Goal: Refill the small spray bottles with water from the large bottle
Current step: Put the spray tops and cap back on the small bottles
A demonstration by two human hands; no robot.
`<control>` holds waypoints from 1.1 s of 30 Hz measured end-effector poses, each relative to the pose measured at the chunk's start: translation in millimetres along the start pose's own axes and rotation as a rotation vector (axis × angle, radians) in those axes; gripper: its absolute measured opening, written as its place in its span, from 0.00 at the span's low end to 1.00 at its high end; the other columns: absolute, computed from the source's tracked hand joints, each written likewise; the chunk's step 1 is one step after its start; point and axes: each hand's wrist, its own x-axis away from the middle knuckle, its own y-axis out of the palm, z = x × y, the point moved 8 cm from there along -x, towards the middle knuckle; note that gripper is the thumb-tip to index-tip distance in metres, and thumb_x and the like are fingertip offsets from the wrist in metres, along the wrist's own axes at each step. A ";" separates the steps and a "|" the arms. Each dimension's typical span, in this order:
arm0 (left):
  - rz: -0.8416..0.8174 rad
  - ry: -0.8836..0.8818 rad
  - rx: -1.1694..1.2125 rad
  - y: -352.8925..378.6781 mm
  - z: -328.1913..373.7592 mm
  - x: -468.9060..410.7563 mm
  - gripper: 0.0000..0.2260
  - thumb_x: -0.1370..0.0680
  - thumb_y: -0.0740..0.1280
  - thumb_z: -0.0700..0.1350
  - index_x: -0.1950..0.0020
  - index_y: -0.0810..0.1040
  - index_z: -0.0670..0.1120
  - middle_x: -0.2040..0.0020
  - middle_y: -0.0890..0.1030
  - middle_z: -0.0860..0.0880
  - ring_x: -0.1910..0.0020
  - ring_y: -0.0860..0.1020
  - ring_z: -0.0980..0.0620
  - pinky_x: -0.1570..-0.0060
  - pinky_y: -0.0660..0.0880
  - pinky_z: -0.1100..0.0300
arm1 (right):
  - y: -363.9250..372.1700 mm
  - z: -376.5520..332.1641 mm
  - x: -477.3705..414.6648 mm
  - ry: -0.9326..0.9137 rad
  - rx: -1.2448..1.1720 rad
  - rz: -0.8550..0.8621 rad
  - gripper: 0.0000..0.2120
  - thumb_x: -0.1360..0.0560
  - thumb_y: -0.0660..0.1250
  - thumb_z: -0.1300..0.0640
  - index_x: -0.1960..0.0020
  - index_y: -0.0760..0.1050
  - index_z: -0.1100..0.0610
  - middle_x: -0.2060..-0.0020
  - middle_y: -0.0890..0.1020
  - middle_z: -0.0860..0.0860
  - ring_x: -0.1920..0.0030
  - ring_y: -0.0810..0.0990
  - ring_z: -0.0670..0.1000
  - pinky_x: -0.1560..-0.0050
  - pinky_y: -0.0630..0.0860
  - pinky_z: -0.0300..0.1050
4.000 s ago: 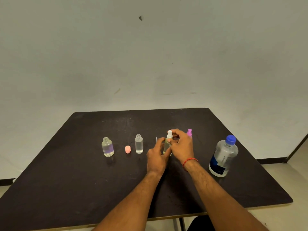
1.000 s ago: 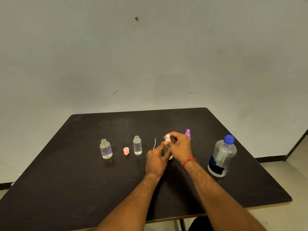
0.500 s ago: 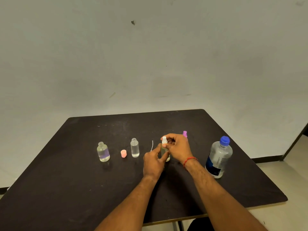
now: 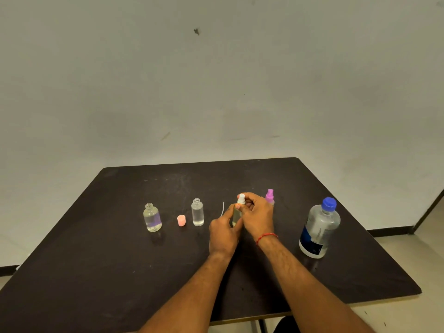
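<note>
Mid-frame I see the left hand [image 4: 224,234] gripping 1 small spray bottle [image 4: 236,216] upright, the right hand [image 4: 259,218] pinching its white spray top [image 4: 241,199]. The large bottle [image 4: 319,229] stands to the right on the worktop [image 4: 120,272].

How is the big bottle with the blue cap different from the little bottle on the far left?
The large clear plastic bottle with the blue cap is far taller than the small clear round bottle. The large bottle is capped; the small bottle's neck is open. Both stand upright.

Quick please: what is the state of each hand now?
Left hand: closed, holding the small bottle.
Right hand: closed, pinching its white spray cap.
</note>
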 end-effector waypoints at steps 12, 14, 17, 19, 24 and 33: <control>0.123 0.028 -0.044 -7.7 0.1 -0.2 0.15 0.20 0.72 0.48 0.33 0.78 0.53 0.62 0.80 0.72 0.61 0.82 0.63 0.62 0.75 0.73 | 9.2 4.4 -26.4 0.029 0.037 0.029 0.14 0.26 0.73 0.62 0.42 0.80 0.53 0.53 0.83 0.47 0.51 0.81 0.44 0.50 0.77 0.34; 0.139 0.038 -0.059 -8.7 1.4 0.3 0.15 0.20 0.72 0.47 0.33 0.79 0.51 0.62 0.78 0.74 0.60 0.81 0.67 0.61 0.74 0.76 | 10.3 4.4 -26.6 0.027 0.033 0.024 0.14 0.27 0.73 0.62 0.42 0.80 0.53 0.53 0.83 0.46 0.51 0.81 0.43 0.50 0.76 0.33; 0.171 0.045 -0.058 -11.5 5.2 1.8 0.16 0.20 0.72 0.46 0.33 0.80 0.48 0.61 0.81 0.65 0.59 0.78 0.74 0.60 0.71 0.80 | 9.7 3.9 -26.6 0.023 0.031 0.012 0.14 0.27 0.73 0.62 0.42 0.80 0.53 0.53 0.84 0.47 0.52 0.81 0.43 0.50 0.77 0.33; 0.193 0.056 -0.053 -13.9 7.8 3.4 0.16 0.20 0.72 0.45 0.33 0.81 0.47 0.57 0.83 0.61 0.58 0.76 0.77 0.58 0.70 0.81 | 8.4 2.1 -25.0 0.028 0.032 0.010 0.14 0.27 0.73 0.62 0.42 0.80 0.54 0.52 0.84 0.48 0.51 0.81 0.43 0.48 0.79 0.36; 0.281 0.014 0.091 -28.3 11.1 13.2 0.09 0.20 0.71 0.45 0.40 0.86 0.49 0.54 0.84 0.66 0.54 0.83 0.66 0.50 0.81 0.64 | -2.2 -3.5 -12.9 -0.003 0.092 0.050 0.24 0.29 0.76 0.62 0.35 0.76 0.54 0.48 0.82 0.48 0.50 0.80 0.45 0.49 0.78 0.35; 0.529 -0.012 0.106 -97.5 -5.3 40.3 0.12 0.22 0.74 0.46 0.64 0.76 0.53 0.70 0.77 0.52 0.71 0.76 0.54 0.68 0.74 0.59 | -8.5 -12.0 30.8 -0.098 0.088 0.185 0.16 0.31 0.74 0.67 0.51 0.75 0.50 0.56 0.78 0.45 0.58 0.77 0.44 0.55 0.81 0.45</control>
